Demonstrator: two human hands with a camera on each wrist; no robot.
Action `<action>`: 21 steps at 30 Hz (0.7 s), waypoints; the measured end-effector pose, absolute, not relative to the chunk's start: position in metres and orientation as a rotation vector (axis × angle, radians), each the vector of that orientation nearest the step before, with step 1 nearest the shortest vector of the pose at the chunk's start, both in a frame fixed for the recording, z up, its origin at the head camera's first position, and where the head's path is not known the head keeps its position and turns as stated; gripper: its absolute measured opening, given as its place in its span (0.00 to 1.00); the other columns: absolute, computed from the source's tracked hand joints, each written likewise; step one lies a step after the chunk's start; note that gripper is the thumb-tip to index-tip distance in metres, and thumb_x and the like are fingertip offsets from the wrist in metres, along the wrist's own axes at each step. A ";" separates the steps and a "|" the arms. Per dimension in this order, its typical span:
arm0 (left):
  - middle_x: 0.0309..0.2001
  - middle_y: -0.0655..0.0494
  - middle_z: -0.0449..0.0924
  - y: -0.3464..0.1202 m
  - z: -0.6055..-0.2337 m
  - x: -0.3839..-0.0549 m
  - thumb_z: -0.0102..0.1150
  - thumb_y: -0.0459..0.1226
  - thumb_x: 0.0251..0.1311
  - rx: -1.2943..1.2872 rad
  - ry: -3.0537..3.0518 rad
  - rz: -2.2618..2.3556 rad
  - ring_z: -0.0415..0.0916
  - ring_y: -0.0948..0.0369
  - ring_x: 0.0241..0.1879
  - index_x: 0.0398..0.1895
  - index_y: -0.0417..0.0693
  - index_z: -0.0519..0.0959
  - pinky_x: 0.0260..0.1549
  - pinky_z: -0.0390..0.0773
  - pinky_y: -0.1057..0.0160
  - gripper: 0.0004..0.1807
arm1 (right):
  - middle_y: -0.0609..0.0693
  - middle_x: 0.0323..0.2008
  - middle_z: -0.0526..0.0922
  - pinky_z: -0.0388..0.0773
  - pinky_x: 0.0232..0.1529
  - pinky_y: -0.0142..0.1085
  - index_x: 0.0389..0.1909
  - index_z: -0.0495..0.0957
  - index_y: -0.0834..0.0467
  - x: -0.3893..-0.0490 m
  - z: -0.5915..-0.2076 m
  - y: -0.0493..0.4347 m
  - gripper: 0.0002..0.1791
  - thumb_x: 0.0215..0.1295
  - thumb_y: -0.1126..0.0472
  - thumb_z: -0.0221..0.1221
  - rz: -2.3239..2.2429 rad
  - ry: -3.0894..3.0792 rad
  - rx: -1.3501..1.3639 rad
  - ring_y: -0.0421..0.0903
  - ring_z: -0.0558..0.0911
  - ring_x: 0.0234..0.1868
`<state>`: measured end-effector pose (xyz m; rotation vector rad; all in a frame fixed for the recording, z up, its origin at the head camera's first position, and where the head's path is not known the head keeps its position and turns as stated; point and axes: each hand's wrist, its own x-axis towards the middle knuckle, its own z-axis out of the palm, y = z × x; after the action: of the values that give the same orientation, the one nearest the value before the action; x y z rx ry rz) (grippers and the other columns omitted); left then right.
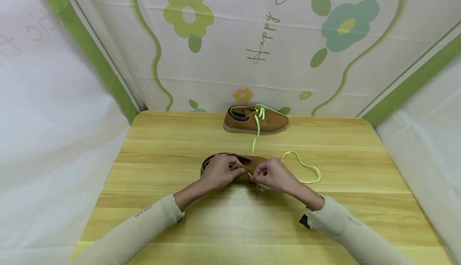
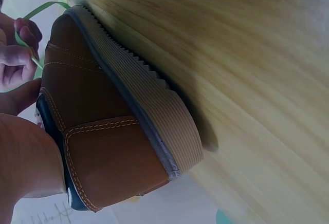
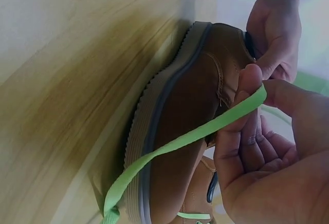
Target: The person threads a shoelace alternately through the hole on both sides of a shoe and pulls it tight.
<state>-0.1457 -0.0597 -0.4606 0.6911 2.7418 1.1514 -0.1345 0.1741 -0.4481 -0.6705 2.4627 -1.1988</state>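
Note:
A brown leather shoe [image 1: 262, 161] with a ribbed pale sole lies on the table, toe to the right. My left hand [image 1: 218, 171] reaches over its collar and grips the lacing flap between thumb and fingers. At the front of that flap, my right hand [image 1: 277, 175] pinches a flat neon green shoelace [image 3: 190, 136] between thumb and forefinger, near an eyelet. From the right hand the lace hangs past the toe, and a loop of it lies on the wood at the right. The fingers partly hide the eyelets.
Behind stands a second brown shoe [image 1: 275, 122], with green lace [image 1: 257, 127] through its eyelets and one end trailing toward the near shoe. The wooden table [image 1: 162, 149] meets a flower-printed white cloth [image 1: 223, 57] at the back, with white cloth on both sides.

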 end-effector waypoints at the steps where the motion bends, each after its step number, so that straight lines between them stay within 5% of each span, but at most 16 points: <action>1: 0.24 0.65 0.78 -0.060 -0.461 -0.146 0.74 0.41 0.65 0.689 2.741 1.152 0.62 0.68 0.19 0.34 0.54 0.90 0.22 0.63 0.68 0.03 | 0.41 0.16 0.84 0.60 0.16 0.27 0.27 0.89 0.59 -0.135 -0.449 0.173 0.11 0.70 0.62 0.68 -1.197 2.469 -0.672 0.39 0.77 0.13; 12: 0.29 0.62 0.86 -0.061 -0.459 -0.147 0.75 0.41 0.64 0.678 2.694 1.179 0.65 0.68 0.18 0.32 0.53 0.89 0.22 0.68 0.67 0.05 | 0.40 0.19 0.85 0.74 0.21 0.28 0.25 0.88 0.56 -0.135 -0.457 0.169 0.10 0.67 0.64 0.69 -1.201 2.589 -0.677 0.33 0.79 0.17; 21: 0.28 0.63 0.86 -0.063 -0.458 -0.148 0.77 0.38 0.61 0.693 2.651 1.234 0.75 0.70 0.23 0.28 0.54 0.88 0.25 0.74 0.68 0.06 | 0.37 0.18 0.82 0.72 0.22 0.28 0.22 0.86 0.52 -0.134 -0.462 0.164 0.11 0.64 0.62 0.73 -1.156 2.730 -0.674 0.30 0.75 0.18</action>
<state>-0.1480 -0.0627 -0.4577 0.6930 2.6509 1.2340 -0.1345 0.1644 -0.4619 -0.6740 2.7303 -1.1559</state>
